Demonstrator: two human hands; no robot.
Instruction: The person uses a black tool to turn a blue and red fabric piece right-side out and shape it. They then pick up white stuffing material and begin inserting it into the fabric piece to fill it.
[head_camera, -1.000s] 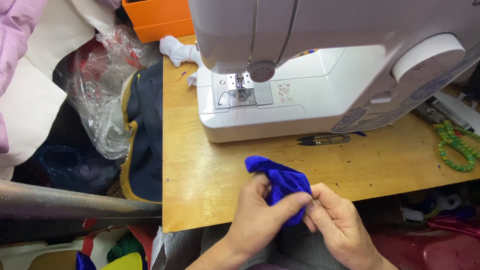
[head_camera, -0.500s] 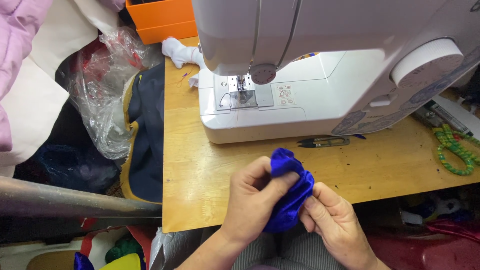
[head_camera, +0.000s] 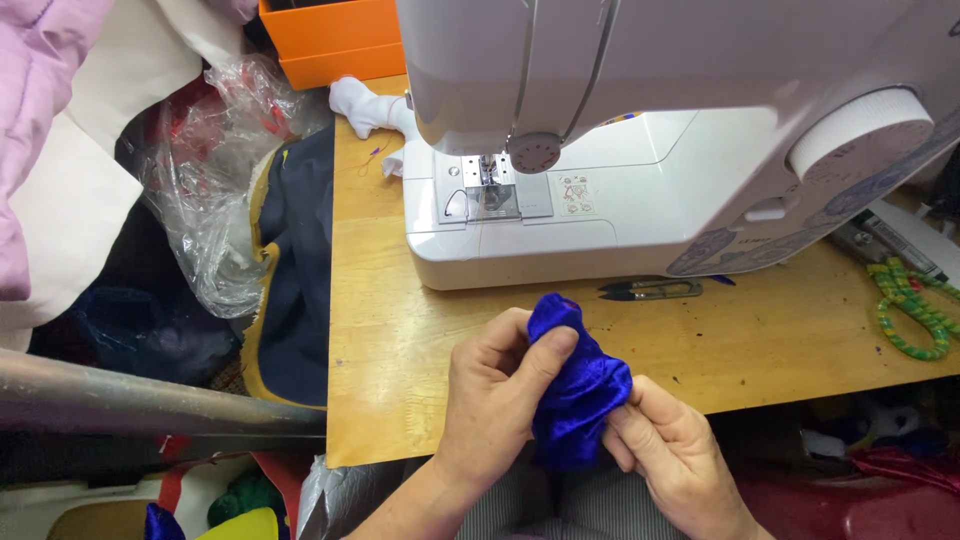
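Both hands hold a bunched piece of shiny blue fabric (head_camera: 578, 390) over the front edge of a wooden table (head_camera: 400, 330). My left hand (head_camera: 495, 400) grips its left side, with the thumb pressed on the upper fold. My right hand (head_camera: 672, 455) pinches its lower right side. A white sewing machine (head_camera: 640, 130) stands just behind, its needle plate (head_camera: 492, 195) up and to the left of the cloth.
Small thread snips (head_camera: 650, 290) lie by the machine's base. A green beaded cord (head_camera: 915, 310) sits at the table's right. An orange box (head_camera: 330, 40) and white cloth (head_camera: 365, 105) are at the back left. Crumpled clear plastic (head_camera: 215, 170) and dark fabric (head_camera: 295, 260) hang left of the table.
The blue fabric has been gathered up from a looser, flatter shape into a tighter bundle. My left thumb has moved up onto its top fold.
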